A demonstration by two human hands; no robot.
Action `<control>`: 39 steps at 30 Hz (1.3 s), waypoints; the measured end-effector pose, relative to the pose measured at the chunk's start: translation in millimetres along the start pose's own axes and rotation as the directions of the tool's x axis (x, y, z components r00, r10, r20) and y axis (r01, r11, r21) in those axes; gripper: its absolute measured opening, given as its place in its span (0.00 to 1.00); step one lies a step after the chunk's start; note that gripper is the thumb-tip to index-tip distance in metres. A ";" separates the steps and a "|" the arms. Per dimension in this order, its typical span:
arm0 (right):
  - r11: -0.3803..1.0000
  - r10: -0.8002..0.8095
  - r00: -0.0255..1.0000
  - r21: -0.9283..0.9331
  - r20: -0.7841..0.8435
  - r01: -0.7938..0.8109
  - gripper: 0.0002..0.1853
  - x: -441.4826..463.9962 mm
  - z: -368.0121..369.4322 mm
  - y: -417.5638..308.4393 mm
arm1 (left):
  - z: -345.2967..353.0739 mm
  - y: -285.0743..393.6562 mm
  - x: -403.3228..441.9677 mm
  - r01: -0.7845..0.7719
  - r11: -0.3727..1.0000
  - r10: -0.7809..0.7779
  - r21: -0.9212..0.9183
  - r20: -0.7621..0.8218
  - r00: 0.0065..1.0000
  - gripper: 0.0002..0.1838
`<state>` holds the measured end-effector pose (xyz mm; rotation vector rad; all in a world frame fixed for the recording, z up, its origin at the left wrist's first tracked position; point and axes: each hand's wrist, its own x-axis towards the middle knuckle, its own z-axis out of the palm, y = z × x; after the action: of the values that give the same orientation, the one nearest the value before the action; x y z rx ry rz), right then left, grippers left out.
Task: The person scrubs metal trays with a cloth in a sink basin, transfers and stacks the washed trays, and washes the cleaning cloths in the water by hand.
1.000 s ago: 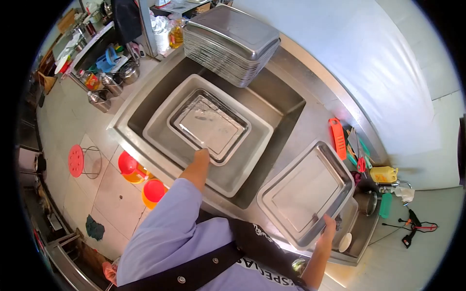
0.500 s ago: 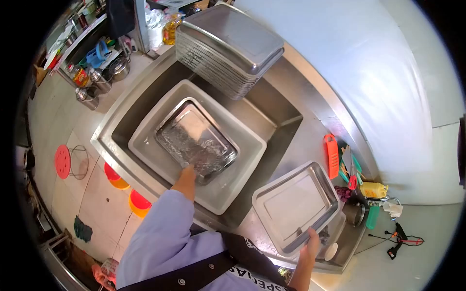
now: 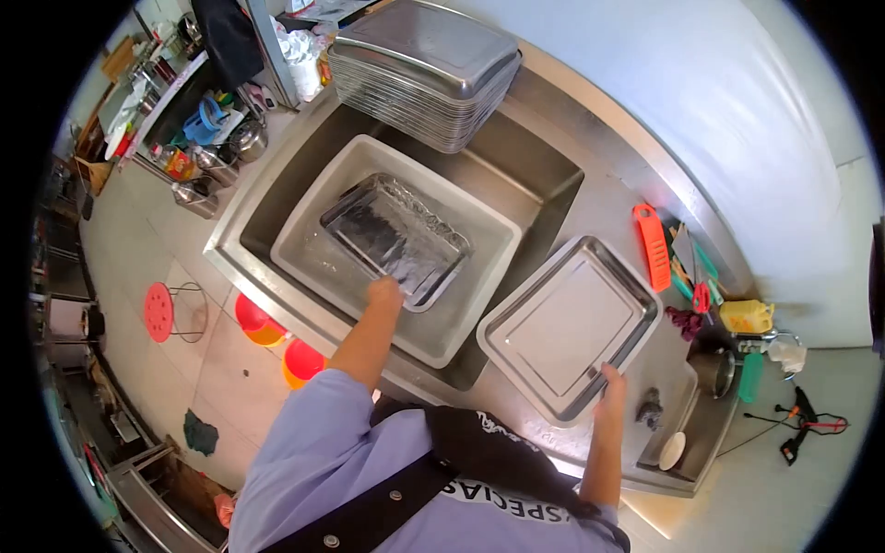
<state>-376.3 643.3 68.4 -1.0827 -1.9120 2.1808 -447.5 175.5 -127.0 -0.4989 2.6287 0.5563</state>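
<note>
My left hand (image 3: 385, 293) is closed on the near rim of a shiny metal tray (image 3: 392, 235) in a grey plastic basin (image 3: 309, 194) of water. Rippling water lies over this tray, and the basin sits inside a steel sink (image 3: 263, 207). On the right, my right hand (image 3: 610, 392) grips the near right edge of a second metal tray (image 3: 572, 327), thumb on the rim and fingers hidden beneath. That tray is at the steel counter beside the sink; whether it rests flat there I cannot tell. A dark scouring pad (image 3: 650, 408) lies near my right hand.
A tall stack of metal trays (image 3: 424, 78) stands at the sink's far corner. An orange grater (image 3: 652, 249), knives, a yellow jug (image 3: 747, 316) and a metal pot (image 3: 712, 372) line the counter's right side. Red-and-yellow buckets (image 3: 304, 359) and a red stool (image 3: 159, 311) are on the floor.
The camera view has shifted. The right-hand tray has moved slightly toward the sink, uncovering the scouring pad. In the basin, the ripples have moved to the tray's far side; my left hand keeps its rim.
</note>
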 end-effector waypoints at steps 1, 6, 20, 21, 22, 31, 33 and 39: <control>1.000 0.014 0.999 0.007 0.031 -0.015 0.18 0.6 -7.3 1.8 | -11.5 15.1 -7.3 0.234 0.837 -0.275 -0.494 -0.011 0.961 0.16; 0.999 0.013 1.000 0.034 -0.019 -0.012 0.18 -6.0 -27.2 10.1 | -24.9 20.1 8.9 0.250 -0.154 -0.503 -0.956 0.294 0.813 0.16; 0.957 -0.183 0.902 0.138 -0.392 0.255 0.19 -24.4 -209.3 -63.6 | -83.8 -16.8 -63.5 -0.012 0.467 -0.471 -0.884 -0.260 0.843 0.16; 0.945 -0.260 0.836 0.050 -0.483 0.323 0.18 -29.1 -230.0 -79.1 | -85.7 -16.5 -67.0 -0.058 0.476 -0.462 -0.878 -0.305 0.833 0.16; 0.926 -0.338 0.762 -0.048 -0.553 0.375 0.17 -33.1 -247.6 -95.1 | -86.3 -21.5 -67.0 -0.144 0.415 -0.428 -0.898 -0.332 0.841 0.14; 0.453 -0.871 0.136 -0.879 -0.472 -0.151 0.31 -69.7 -317.5 -178.5 | -147.9 36.1 -130.8 -0.076 0.848 -0.395 -0.524 -0.721 0.569 0.23; 0.282 -0.949 0.081 -0.933 -0.306 -0.222 0.33 -68.2 -324.3 -176.2 | -150.5 37.2 -132.0 -0.015 0.875 -0.404 -0.484 -0.748 0.527 0.24; 0.136 -0.991 -0.033 -0.973 -0.132 -0.184 0.33 -59.7 -341.4 -159.3 | -159.2 13.1 -136.1 -0.077 0.962 -0.214 -0.262 -0.897 0.386 0.23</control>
<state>-217.2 944.7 239.6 -0.7982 -1.9050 -0.4559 -386.3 150.2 72.1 -1.3533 3.5748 0.7575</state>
